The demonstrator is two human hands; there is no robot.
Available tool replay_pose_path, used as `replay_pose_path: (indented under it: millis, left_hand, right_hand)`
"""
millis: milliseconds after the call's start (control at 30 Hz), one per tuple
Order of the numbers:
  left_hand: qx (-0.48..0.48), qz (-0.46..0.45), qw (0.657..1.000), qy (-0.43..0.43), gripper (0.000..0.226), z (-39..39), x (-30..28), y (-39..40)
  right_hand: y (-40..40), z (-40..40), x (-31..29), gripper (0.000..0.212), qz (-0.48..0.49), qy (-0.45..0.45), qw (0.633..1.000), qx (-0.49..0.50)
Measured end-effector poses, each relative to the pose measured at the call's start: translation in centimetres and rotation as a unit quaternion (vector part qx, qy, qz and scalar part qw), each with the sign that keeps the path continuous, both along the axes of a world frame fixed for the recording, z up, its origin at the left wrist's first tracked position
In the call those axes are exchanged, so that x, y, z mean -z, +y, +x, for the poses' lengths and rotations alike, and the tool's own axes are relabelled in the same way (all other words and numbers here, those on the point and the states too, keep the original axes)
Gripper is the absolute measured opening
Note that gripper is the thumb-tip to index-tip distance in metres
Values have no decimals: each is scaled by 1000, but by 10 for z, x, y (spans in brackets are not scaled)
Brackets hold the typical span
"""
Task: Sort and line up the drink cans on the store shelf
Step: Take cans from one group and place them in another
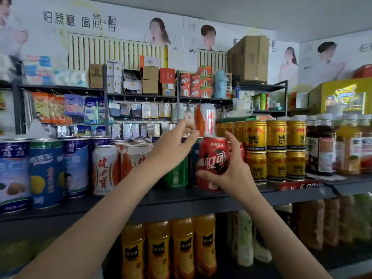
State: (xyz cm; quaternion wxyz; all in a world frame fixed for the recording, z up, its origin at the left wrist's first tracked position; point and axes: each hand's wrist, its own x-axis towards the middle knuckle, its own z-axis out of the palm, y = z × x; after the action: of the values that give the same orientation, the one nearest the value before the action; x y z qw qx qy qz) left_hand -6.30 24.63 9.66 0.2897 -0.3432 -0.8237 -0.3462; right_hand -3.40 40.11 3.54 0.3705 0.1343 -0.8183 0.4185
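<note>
My right hand (235, 170) grips a red cola can (213, 156), held slightly above the dark shelf (181, 200) at the centre. A white-and-orange can (205, 119) stands upright on top of the red can. My left hand (175, 146) is just left of it, fingers loosely curled, with the tips at the white can's lower left edge and not wrapped round it. More white-and-orange cans (105, 168) stand on the shelf to the left. A green can (177, 176) is behind my left wrist. Another red can (209, 186) stands on the shelf below my right hand.
Tall blue cans (46, 172) fill the shelf's left end. Gold cans (275, 150) are stacked two high to the right, then juice bottles (348, 146). Orange drink bottles (181, 248) stand on the lower shelf. Behind is another rack of boxes and hanging packets.
</note>
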Motion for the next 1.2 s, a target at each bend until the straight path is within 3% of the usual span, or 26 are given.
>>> replay_pose_path:
  millis: [233, 400, 667, 1033, 1200]
  left_hand:
    - [-104, -83, 991, 15, 40, -36, 9, 16]
    - [-154, -128, 978, 63, 45, -48, 11, 31]
    - [-218, -121, 957, 148, 38, -66, 19, 44]
    - [-199, -141, 963, 117, 38, -73, 13, 23]
    - [-184, -137, 965, 127, 39, -72, 15, 22]
  right_hand:
    - [29, -25, 11, 100, 74, -22, 993, 90]
    - [30, -31, 13, 104, 213, 42, 947, 237]
    - [27, -53, 17, 107, 235, 82, 908, 336]
    - [18, -77, 16, 107, 266, 79, 899, 340]
    - [26, -65, -8, 94, 191, 51, 948, 251]
